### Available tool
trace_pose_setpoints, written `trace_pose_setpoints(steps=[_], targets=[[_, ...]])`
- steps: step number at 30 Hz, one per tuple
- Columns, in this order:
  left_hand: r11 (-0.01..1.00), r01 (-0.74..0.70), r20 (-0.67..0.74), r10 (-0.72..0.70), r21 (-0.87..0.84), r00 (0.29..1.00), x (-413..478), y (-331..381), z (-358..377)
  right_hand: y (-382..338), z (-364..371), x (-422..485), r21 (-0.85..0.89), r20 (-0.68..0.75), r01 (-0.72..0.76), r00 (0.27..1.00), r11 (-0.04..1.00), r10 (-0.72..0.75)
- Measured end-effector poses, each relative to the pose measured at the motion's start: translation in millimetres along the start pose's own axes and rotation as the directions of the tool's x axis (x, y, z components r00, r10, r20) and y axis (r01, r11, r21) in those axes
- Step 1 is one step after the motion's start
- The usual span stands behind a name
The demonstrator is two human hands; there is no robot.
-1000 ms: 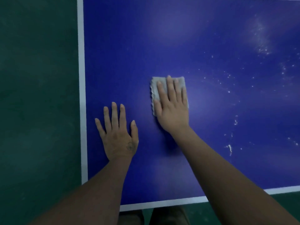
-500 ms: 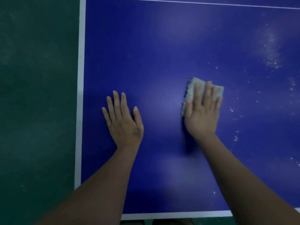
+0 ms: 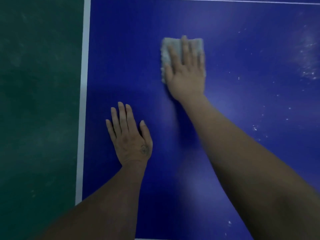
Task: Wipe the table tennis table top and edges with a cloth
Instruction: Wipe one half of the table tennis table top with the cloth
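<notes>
Well inside table edge [image 3: 83, 101], cloth [image 3: 170, 47].

The grey folded fabric cloth [image 3: 169, 47] lies on the blue flat table tennis table top [image 3: 121, 49], under the flat right hand [image 3: 187, 78]. The left hand [image 3: 131, 141] rests flat on the top, nearer and further left, apart from the cloth. The white edge stripe [image 3: 84, 84] runs left of both; scattered white specks [image 3: 309, 72] lie right.

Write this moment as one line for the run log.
right hand: presses cloth flat on table top | left hand: flat on table top, holds nothing | white specks: at right, not yet wiped
</notes>
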State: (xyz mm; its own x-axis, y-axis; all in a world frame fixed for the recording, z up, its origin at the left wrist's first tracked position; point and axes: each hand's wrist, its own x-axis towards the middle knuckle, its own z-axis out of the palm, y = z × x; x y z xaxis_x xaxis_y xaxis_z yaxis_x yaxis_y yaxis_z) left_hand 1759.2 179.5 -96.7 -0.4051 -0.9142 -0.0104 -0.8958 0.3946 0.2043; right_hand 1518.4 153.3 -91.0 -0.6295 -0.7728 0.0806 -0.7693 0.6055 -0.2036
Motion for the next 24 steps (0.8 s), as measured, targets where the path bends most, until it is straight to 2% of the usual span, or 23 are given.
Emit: trace_pose_setpoints(steps=[4, 7, 9, 12, 15, 17, 21, 24], targets=[[1.000, -0.005, 0.017, 0.005, 0.016, 1.000, 0.0, 0.4, -1.6, 82.5, -23.4, -40.6, -0.022, 0.054, -0.294, 0.954, 0.956, 0.294], [1.000, -0.013, 0.015, 0.013, 0.026, 1.000, -0.6, 0.8, -2.4, 85.2, -31.2, -83.0, -0.068, 0.031, -0.363, 0.930, 0.929, 0.365], [1.000, -0.013, 0.020, 0.012, 0.011, 1.000, -0.7, 1.1, -3.5, 60.9, -29.4, -104.4, -0.079, 0.030, -0.286, 0.957, 0.955, 0.289], [1.000, -0.003, 0.016, 0.003, -0.002, 1.000, -1.4, 2.4, -5.0, 38.2, -27.5, -130.4, -0.042, 0.104, -0.065, 0.992, 0.997, 0.069], [1.000, -0.013, 0.009, 0.013, -0.010, 1.000, -1.7, 3.4, -5.3, 63.5, -34.4, -143.9, -0.021, 0.129, 0.072, 0.989, 0.997, -0.069], [1.000, -0.020, -0.003, 0.020, -0.003, 1.000, -2.2, 3.8, -4.5, 95.5, -43.4, -144.9, -0.031, 0.132, -0.002, 0.991, 1.000, 0.006], [0.997, -0.017, -0.035, 0.014, -0.069, 0.999, -2.1, 12.1, -7.3, 161.2, -62.1, -149.3, -0.077, 0.146, -0.299, 0.940, 0.951, 0.308], [0.965, -0.214, -0.052, 0.209, -0.151, 0.977, 4.3, 50.7, -5.0, 149.3, -58.4, -130.3, -0.118, 0.168, -0.326, 0.924, 0.938, 0.342]])
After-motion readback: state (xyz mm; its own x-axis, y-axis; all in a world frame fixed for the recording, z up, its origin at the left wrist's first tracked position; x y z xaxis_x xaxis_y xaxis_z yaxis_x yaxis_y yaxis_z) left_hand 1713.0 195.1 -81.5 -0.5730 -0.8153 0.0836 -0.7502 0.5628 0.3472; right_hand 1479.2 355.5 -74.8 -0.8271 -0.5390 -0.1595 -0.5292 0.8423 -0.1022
